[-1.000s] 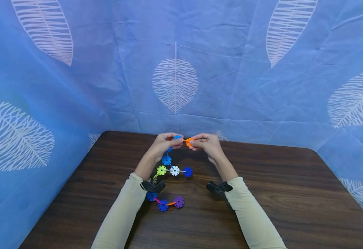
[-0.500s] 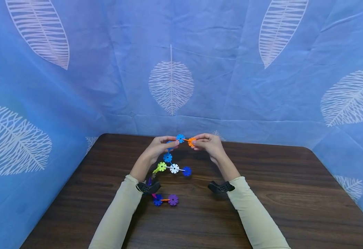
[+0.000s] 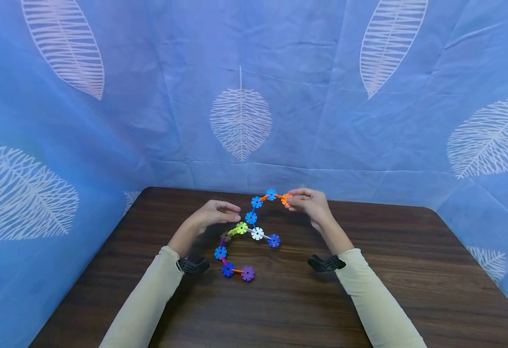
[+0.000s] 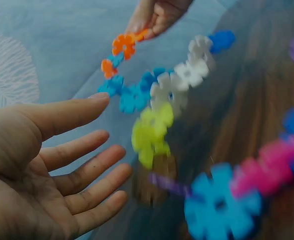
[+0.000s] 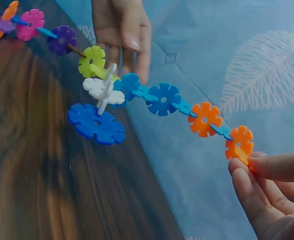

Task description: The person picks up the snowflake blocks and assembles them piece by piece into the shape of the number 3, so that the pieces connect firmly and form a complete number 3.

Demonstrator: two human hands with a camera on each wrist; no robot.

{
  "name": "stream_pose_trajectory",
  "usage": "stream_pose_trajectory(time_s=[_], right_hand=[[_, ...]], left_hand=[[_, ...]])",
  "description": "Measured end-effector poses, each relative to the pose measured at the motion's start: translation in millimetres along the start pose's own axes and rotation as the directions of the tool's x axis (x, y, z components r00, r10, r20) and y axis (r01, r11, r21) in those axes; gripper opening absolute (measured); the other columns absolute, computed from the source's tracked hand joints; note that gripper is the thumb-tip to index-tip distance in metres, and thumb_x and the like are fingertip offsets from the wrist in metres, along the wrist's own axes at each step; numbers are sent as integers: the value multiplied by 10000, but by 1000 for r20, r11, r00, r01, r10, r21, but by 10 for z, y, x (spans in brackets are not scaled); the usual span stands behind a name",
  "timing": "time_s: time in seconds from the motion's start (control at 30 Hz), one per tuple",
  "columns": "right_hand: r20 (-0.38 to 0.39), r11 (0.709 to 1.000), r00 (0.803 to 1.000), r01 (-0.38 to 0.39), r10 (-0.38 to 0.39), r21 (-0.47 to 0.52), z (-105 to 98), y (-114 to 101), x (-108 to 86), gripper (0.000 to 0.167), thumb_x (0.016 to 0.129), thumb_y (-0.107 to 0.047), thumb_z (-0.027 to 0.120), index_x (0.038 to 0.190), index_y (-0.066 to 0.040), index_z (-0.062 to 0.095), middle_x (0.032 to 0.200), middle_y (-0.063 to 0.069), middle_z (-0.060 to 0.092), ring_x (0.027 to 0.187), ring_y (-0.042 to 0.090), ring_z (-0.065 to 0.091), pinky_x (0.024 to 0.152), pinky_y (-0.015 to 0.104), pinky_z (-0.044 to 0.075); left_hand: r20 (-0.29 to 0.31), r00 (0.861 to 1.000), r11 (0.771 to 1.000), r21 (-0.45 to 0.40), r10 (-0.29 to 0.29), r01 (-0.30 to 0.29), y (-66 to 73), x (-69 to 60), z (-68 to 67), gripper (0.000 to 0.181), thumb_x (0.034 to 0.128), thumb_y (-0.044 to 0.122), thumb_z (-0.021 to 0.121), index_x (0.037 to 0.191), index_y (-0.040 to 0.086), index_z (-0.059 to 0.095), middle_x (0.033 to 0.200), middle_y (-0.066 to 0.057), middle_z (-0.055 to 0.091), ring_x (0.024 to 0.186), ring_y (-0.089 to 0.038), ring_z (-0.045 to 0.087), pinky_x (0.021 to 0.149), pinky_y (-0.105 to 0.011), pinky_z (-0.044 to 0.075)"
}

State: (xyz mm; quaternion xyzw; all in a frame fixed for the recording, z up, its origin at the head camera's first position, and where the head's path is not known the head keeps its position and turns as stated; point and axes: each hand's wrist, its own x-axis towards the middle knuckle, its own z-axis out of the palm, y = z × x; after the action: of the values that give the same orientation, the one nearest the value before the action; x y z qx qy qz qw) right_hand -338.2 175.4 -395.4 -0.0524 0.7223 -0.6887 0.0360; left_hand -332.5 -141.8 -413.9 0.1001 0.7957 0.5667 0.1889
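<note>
A chain of notched, flower-shaped plastic discs curves across the table, with blue discs, a lime disc, a white disc and a purple disc among them. At its far end, my right hand pinches an orange disc between thumb and fingertips. My left hand is beside the chain near the lime disc, its fingers extended and holding nothing. A short branch leads from the white disc to a dark blue disc. In the left wrist view a pink disc looks blurred.
The dark wooden table extends around the chain, its far edge against a blue cloth printed with white leaves. Black straps with cameras sit on the left wrist and right wrist.
My left hand has let go of the blue disc and moved left and nearer. The right hand has moved right with the orange disc, drawing the chain's far end along.
</note>
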Motion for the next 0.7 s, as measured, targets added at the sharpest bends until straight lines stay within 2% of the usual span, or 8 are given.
stream_pose_trajectory(time_s=[0.23,0.37,0.57,0.7], right_hand=[[-30,999,999,-20,19,-37,-193,63,-46,434,969,-53,679,1369,85,583,1002,-1,753,860,129,766,810,280,629],[-38,997,999,-41,38,-63,-247,98,-79,412,978,-49,663,1358,92,589,1036,20,749,871,134,768,870,339,623],[-20,995,998,-66,65,-72,-302,183,-95,426,975,-47,668,1348,129,565,910,-15,765,848,152,772,963,480,574],[18,995,997,-71,72,-74,-348,248,-98,433,972,-50,674,1336,152,557,913,11,771,857,167,777,953,478,573]], left_hand=[[69,996,993,109,-55,47,-115,-156,10,447,921,182,764,1299,-28,651,1235,-159,713,1080,-214,693,1053,-458,535],[108,989,987,139,-102,86,-146,-240,45,444,918,173,765,1285,-45,645,1190,-161,728,1014,-196,712,987,-442,577],[82,985,984,106,-153,144,-203,-263,113,414,904,145,774,1241,-59,646,1126,-148,732,931,-180,725,899,-412,616],[58,987,986,73,-151,147,-228,-252,126,408,904,129,767,1241,-67,648,1113,-151,743,941,-200,736,891,-413,619]])
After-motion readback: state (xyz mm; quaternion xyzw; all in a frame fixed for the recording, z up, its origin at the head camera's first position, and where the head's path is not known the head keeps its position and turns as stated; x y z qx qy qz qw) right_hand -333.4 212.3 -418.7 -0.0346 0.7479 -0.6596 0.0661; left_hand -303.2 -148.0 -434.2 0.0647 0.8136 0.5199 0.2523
